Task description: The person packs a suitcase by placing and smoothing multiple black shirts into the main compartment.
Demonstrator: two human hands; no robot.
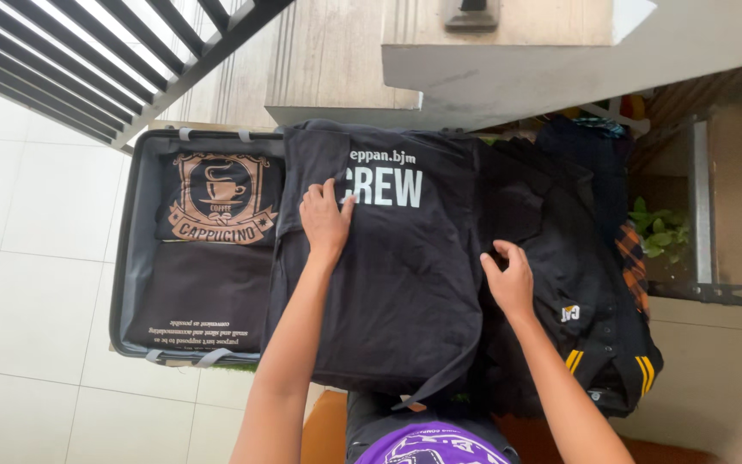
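Observation:
A black T-shirt point(405, 275) with white lettering lies spread over the middle of an open grey suitcase point(129, 258). My left hand point(325, 220) rests flat on the shirt near the lettering, fingers together. My right hand point(508, 279) pinches the shirt's right edge where it meets a heap of dark clothes point(577, 258). Two folded black shirts fill the suitcase's left half: one with a brown coffee-cup print point(221, 199), one with small white text point(203, 301).
The heap on the right includes a black garment with yellow stripes point(637, 365) and an orange plaid piece point(633, 262). White floor tiles point(36, 258) lie to the left. A concrete stair point(508, 69) rises behind. A small green plant point(663, 232) sits far right.

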